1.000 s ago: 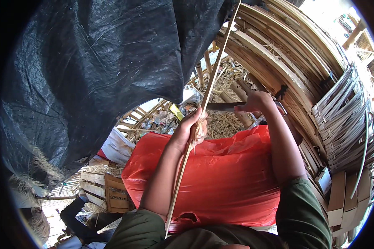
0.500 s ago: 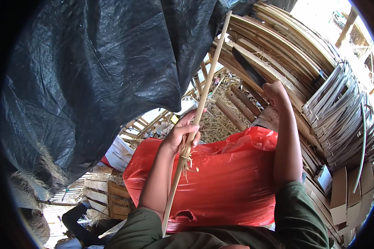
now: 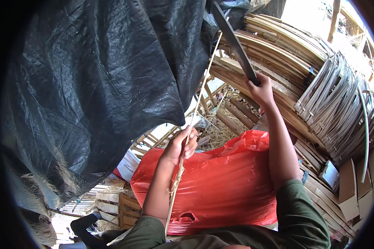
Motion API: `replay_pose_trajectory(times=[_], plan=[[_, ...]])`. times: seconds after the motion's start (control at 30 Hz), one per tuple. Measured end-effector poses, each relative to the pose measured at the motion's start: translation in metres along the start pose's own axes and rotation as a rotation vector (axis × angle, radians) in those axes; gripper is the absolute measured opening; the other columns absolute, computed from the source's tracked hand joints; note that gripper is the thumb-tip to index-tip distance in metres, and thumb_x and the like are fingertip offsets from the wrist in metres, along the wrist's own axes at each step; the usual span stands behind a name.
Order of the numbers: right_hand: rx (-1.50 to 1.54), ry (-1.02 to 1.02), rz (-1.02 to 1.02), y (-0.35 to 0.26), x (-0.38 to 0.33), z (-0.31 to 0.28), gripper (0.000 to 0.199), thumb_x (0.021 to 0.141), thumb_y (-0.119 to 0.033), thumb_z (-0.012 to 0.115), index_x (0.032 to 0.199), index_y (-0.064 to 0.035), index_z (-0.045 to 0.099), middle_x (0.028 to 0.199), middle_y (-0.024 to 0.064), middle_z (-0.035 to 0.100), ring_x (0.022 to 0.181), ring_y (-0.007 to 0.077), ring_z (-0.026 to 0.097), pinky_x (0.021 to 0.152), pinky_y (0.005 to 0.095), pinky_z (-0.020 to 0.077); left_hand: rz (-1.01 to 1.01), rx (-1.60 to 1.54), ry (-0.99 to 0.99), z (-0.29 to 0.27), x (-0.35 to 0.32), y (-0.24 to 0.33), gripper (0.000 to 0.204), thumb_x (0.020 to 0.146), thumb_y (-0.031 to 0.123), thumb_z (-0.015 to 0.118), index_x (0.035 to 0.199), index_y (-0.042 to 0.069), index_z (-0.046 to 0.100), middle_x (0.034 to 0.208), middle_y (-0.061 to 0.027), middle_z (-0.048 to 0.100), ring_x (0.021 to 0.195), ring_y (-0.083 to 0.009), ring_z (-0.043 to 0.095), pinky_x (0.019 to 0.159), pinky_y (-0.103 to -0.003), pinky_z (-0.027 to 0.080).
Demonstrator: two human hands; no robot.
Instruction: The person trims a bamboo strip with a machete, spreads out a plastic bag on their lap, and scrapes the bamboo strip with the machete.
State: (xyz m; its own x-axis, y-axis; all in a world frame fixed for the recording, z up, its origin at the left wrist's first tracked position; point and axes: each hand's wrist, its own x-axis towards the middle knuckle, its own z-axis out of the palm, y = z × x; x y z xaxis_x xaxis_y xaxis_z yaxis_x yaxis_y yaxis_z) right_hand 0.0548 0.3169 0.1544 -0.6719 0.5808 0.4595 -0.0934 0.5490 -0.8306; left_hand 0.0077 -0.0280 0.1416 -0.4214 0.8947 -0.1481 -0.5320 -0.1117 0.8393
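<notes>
My left hand (image 3: 182, 144) is closed round a long, thin bamboo strip (image 3: 200, 94), which slants from near my body up toward the far tarp. Frayed fibres curl off the strip just below the grip. In my right hand (image 3: 262, 90) is the handle of a machete (image 3: 236, 46) with a long dark blade. The blade points up and to the left, its middle close to the strip's far end; whether they touch I cannot tell. Red plastic sheeting (image 3: 220, 182) covers a bulky shape below my hands, between my forearms.
A black tarp (image 3: 99, 83) hangs across the left. Stacked wooden slats (image 3: 278, 45) and a bundle of thin grey strips (image 3: 334, 103) stand at the right, near brown cardboard (image 3: 348, 186). Straw (image 3: 214, 133) lies beyond the red sheeting. A wooden crate (image 3: 129, 209) sits at lower left.
My right hand has raised the machete up and left, toward the strip's far end. The strip has turned and now shows a narrower side. My left hand has moved slightly down.
</notes>
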Motion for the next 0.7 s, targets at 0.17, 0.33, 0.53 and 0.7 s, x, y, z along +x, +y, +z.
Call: replay_pose_trajectory(times=[0.17,0.33,0.53,0.7], plan=[[-0.022,-0.232,-0.048,-0.033,-0.020,0.018,0.027,0.079,-0.024,0.069,0.087,0.0016,0.072,0.063,0.0097,0.065,0.054,0.0149,0.054,0.056,0.0335,0.0445,-0.116,-0.149,0.008,0.017,-0.010,0.006,0.041,0.104,0.047,0.036,0.090,0.011,0.048,0.047,0.0065,0.028,0.034,-0.0041,0.029,0.033,-0.018,0.026],[-0.107,-0.314,-0.306,-0.036,-0.030,0.038,0.020,0.074,-0.019,0.076,0.084,-0.0008,0.075,0.061,0.0092,0.065,0.051,0.0122,0.055,0.050,0.0321,0.0434,-0.029,-0.294,0.091,0.005,-0.013,-0.006,0.036,0.103,0.043,0.041,0.093,0.009,0.050,0.053,0.0036,0.036,0.040,-0.0076,0.037,0.034,-0.022,0.031],[-0.540,-0.560,-0.385,-0.026,-0.051,0.070,0.016,0.075,-0.025,0.073,0.080,-0.0102,0.070,0.071,0.0126,0.067,0.066,0.0350,0.065,0.062,0.0454,0.0516,-0.027,-0.224,0.257,-0.020,-0.006,-0.023,0.026,0.100,0.036,0.046,0.089,0.013,0.049,0.055,0.0039,0.036,0.045,-0.0082,0.042,0.037,-0.021,0.035],[-0.595,-0.724,-0.386,-0.023,-0.047,0.086,0.027,0.080,-0.034,0.070,0.079,-0.0070,0.069,0.064,0.0156,0.064,0.064,0.0362,0.065,0.061,0.0459,0.0517,-0.154,-0.327,0.100,-0.035,0.000,-0.038,0.036,0.103,0.047,0.037,0.084,0.017,0.046,0.050,0.0092,0.028,0.037,-0.0023,0.024,0.031,-0.019,0.019]])
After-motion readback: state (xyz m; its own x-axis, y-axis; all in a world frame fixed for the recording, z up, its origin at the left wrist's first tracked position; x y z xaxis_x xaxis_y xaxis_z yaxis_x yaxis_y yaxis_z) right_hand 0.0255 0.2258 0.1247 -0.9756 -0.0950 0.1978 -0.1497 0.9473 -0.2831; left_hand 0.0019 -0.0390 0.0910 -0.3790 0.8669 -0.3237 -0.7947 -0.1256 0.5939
